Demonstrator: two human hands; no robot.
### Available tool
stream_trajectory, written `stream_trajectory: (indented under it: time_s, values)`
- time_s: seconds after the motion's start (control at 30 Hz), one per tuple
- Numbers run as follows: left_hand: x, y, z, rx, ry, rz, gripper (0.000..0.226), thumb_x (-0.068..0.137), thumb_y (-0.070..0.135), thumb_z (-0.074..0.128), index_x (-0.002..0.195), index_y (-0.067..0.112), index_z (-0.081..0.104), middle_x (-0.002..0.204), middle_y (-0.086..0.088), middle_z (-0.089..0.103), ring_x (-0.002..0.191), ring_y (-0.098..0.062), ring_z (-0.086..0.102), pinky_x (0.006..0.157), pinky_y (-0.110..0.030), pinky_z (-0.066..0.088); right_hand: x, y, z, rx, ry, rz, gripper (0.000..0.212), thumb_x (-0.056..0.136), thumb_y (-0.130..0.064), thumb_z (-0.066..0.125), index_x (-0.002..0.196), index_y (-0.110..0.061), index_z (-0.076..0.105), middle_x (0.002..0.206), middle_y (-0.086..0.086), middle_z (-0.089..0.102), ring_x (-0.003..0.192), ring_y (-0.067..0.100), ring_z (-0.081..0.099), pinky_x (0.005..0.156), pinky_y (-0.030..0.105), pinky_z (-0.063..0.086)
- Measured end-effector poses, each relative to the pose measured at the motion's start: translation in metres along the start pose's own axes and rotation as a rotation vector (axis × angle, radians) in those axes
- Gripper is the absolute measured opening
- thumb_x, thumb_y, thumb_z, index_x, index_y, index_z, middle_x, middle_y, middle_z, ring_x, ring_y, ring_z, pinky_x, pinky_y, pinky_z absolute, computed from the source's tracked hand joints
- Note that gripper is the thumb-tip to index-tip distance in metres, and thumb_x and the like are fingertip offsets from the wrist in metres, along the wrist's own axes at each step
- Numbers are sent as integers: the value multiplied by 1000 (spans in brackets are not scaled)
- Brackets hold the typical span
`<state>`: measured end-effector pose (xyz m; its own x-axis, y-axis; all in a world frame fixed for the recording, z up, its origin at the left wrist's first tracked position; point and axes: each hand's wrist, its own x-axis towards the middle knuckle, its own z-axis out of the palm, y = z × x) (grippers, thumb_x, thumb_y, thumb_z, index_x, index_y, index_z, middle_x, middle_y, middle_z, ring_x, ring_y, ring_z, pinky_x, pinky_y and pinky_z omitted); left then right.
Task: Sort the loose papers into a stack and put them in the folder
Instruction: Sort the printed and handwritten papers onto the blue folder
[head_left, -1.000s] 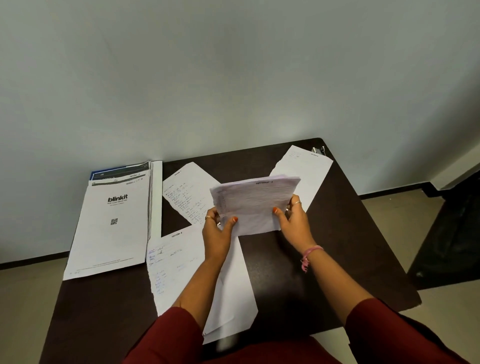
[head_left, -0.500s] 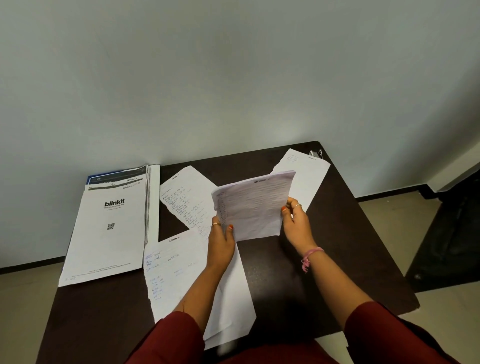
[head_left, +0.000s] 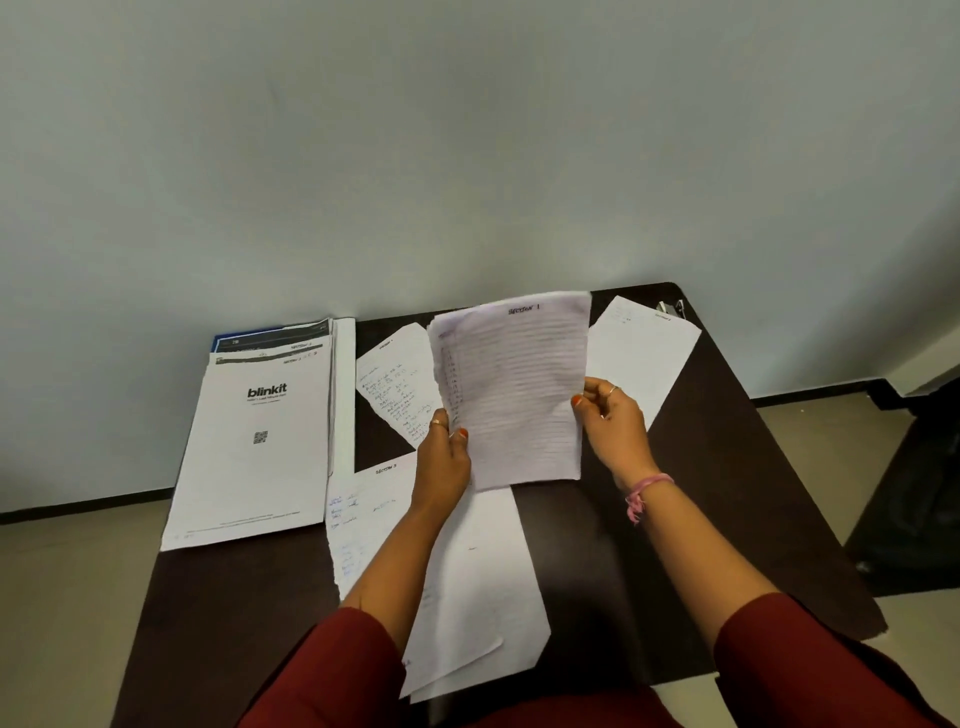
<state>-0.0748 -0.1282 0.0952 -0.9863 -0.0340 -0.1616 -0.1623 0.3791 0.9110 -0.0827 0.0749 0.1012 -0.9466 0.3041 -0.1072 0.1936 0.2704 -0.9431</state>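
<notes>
Nearest the camera, two dark red sleeves (head_left: 332, 670) are seen at the bottom edge, with both forearms reaching forward over a dark brown table (head_left: 727, 519). Under the left forearm a pile of loose white sheets (head_left: 467, 587) is spread on the table, its long axis running away from the person and slightly leftward; a heading that looks like "Section 3" is written at the far end of the left sheet. Above that pile a lined handwritten sheet (head_left: 514, 395) headed "Section 1" is held off the table, upright and long axis nearly vertical in the view. It is pinched at its lower left edge by the left hand (head_left: 447, 457), thumb in front and fingers behind, and at its right edge by the right hand (head_left: 613, 415), thumb and forefinger curled onto the paper; a pink thread bracelet (head_left: 647, 491) is worn on that wrist. The open folder (head_left: 260, 431), with a printed "blinkit" page on top, lies to the left of both hands at the table's left edge, its long axis parallel to the pile; the left hand is judged the nearer to it. Just beyond the left hand a slanted note sheet (head_left: 395, 384) is lying flat, and beyond the right hand another white sheet (head_left: 644, 353) is angled toward the far right corner. These are judged still to be gathered. A small metal object (head_left: 675, 309), too small to name, sits at that corner.
</notes>
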Motion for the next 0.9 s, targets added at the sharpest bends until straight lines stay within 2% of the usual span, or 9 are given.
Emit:
stream_trajectory:
  time_s: [0.17, 0.23, 0.3, 0.4, 0.47, 0.57, 0.67, 0.77, 0.9]
  values:
    - [12, -17, -55, -175, 72, -68, 29, 97, 9, 49, 126, 10, 53, 119, 3, 59, 106, -11, 57, 88, -22, 45, 3, -20, 46, 126, -100, 105, 17, 93, -7, 57, 106, -15, 64, 101, -1, 69, 94, 12, 65, 85, 22, 51]
    - [16, -30, -81, -246, 104, -120, 24, 96, 12, 54, 119, 12, 58, 110, 3, 65, 98, -9, 62, 80, -16, 48, 2, -24, 69, 164, -146, 164, 19, 92, -3, 57, 108, -10, 65, 105, 4, 70, 93, 15, 67, 82, 22, 52]
    - [16, -45, -106, -271, 135, -177, 15, 95, 14, 56, 108, 16, 62, 97, 7, 68, 89, -7, 64, 72, -14, 48, 1, -28, 94, 188, -201, 221, 22, 92, 0, 56, 112, -4, 64, 105, 8, 70, 82, 12, 67, 67, 17, 53]
    - [15, -71, -139, -279, 167, -280, 16, 95, 14, 55, 108, 15, 65, 101, 0, 70, 91, -14, 66, 76, -22, 50, -5, -34, 129, 169, -278, 282, 22, 92, 3, 53, 111, -1, 65, 93, 8, 71, 60, 6, 63, 52, 19, 49]
    - [13, -87, -156, -312, 204, -340, 18, 95, 11, 54, 109, 12, 65, 103, -4, 71, 92, -17, 67, 79, -27, 51, -8, -35, 154, 163, -329, 307, 24, 92, 3, 52, 111, -2, 66, 93, 7, 72, 63, 7, 65, 57, 21, 51]
    - [13, -106, -179, -364, 285, -406, 19, 95, 7, 53, 109, 9, 65, 103, -5, 70, 94, -20, 67, 85, -31, 53, -13, -40, 188, 134, -380, 317, 27, 90, 2, 52, 104, -11, 71, 97, 7, 74, 77, 18, 64, 80, 37, 56]
    - [18, -122, -202, -373, 335, -452, 19, 95, 7, 54, 109, 9, 66, 104, -5, 70, 96, -21, 67, 90, -35, 53, -20, -49, 216, 155, -410, 346, 25, 89, 1, 53, 95, -16, 70, 88, 9, 72, 72, 22, 65, 77, 35, 58]
    - [24, -138, -225, -336, 368, -486, 18, 95, 8, 54, 108, 9, 67, 105, -6, 70, 97, -22, 66, 93, -37, 52, -22, -52, 247, 113, -435, 361, 25, 86, 1, 55, 88, -20, 69, 93, 13, 74, 85, 34, 70, 76, 46, 59]
    - [31, -153, -251, -285, 419, -512, 17, 94, 7, 55, 107, 10, 66, 103, -4, 68, 96, -21, 64, 87, -31, 50, -22, -56, 283, 8, -461, 329, 23, 87, -2, 55, 102, -14, 68, 92, 7, 72, 78, 29, 70, 71, 41, 60]
